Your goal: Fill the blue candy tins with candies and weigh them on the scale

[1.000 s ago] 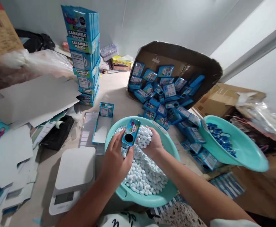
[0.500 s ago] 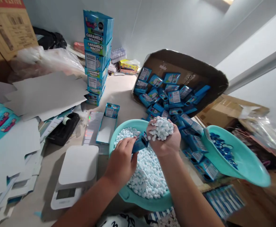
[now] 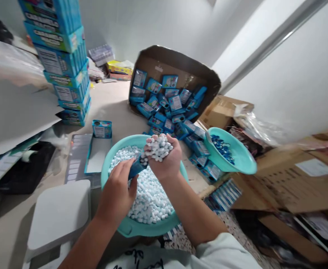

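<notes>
A tall stack of blue cartons [image 3: 61,63] stands at the back left of the tabletop [image 3: 113,104], with one small blue box [image 3: 101,128] alone just in front of it. A tipped cardboard box [image 3: 180,71] spills many blue packets [image 3: 169,108] toward a smaller teal bowl [image 3: 241,157] holding dark blue pieces [image 3: 222,147]. A white scale [image 3: 58,213] sits at the near left, a black tape dispenser [image 3: 23,173] behind it. Brown cartons [image 3: 287,183] crowd the right.
</notes>
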The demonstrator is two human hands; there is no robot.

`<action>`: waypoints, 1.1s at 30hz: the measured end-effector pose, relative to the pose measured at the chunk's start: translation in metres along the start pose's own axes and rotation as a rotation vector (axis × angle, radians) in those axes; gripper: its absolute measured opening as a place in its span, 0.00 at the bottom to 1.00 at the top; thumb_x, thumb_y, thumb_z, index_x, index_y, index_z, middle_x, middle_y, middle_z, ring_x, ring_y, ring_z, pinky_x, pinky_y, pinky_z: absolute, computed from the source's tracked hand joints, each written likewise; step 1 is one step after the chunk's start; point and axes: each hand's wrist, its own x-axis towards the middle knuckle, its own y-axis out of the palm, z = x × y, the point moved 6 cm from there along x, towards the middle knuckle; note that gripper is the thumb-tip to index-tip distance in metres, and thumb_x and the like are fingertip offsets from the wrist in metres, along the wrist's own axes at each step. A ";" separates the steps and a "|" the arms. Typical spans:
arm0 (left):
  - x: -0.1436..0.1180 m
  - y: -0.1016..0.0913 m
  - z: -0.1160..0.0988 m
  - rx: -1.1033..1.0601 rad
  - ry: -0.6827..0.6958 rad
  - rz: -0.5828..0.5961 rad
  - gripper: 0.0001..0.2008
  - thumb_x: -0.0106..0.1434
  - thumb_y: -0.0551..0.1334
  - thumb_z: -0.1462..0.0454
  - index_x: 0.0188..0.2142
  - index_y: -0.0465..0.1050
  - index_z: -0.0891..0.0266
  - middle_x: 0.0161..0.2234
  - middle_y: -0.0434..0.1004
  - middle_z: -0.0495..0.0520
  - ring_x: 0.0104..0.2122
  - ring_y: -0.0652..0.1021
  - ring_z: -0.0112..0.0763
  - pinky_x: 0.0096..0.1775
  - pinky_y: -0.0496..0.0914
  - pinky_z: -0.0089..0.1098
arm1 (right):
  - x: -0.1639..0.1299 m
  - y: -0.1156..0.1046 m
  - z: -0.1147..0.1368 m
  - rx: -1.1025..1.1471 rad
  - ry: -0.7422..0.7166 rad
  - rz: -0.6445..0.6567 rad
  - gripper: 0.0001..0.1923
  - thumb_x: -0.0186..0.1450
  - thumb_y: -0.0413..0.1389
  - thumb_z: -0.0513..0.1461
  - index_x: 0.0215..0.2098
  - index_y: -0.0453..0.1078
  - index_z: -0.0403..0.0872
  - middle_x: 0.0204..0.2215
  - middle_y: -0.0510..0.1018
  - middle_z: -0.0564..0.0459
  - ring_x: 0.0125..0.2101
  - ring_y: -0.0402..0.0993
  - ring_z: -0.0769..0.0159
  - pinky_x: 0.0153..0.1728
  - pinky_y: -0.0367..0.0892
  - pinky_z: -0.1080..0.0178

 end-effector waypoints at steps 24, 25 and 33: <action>0.000 -0.002 0.001 -0.008 -0.061 -0.008 0.19 0.70 0.58 0.64 0.59 0.67 0.61 0.56 0.76 0.60 0.56 0.77 0.44 0.57 0.73 0.44 | -0.006 0.002 -0.003 -0.202 -0.162 0.140 0.08 0.59 0.57 0.41 0.24 0.66 0.48 0.22 0.73 0.57 0.33 0.78 0.65 0.32 0.73 0.66; 0.000 -0.002 0.001 -0.015 -0.066 -0.003 0.18 0.70 0.58 0.63 0.59 0.67 0.61 0.56 0.76 0.60 0.56 0.77 0.44 0.57 0.73 0.44 | -0.007 0.002 -0.003 -0.218 -0.173 0.144 0.08 0.59 0.58 0.41 0.24 0.66 0.48 0.22 0.73 0.57 0.33 0.78 0.65 0.32 0.72 0.67; 0.001 -0.002 -0.001 -0.049 -0.043 -0.004 0.15 0.71 0.59 0.61 0.55 0.68 0.59 0.52 0.77 0.59 0.53 0.78 0.43 0.54 0.75 0.43 | -0.011 0.006 -0.003 -0.318 -0.196 0.205 0.09 0.61 0.58 0.42 0.25 0.67 0.48 0.24 0.73 0.56 0.34 0.79 0.65 0.33 0.72 0.67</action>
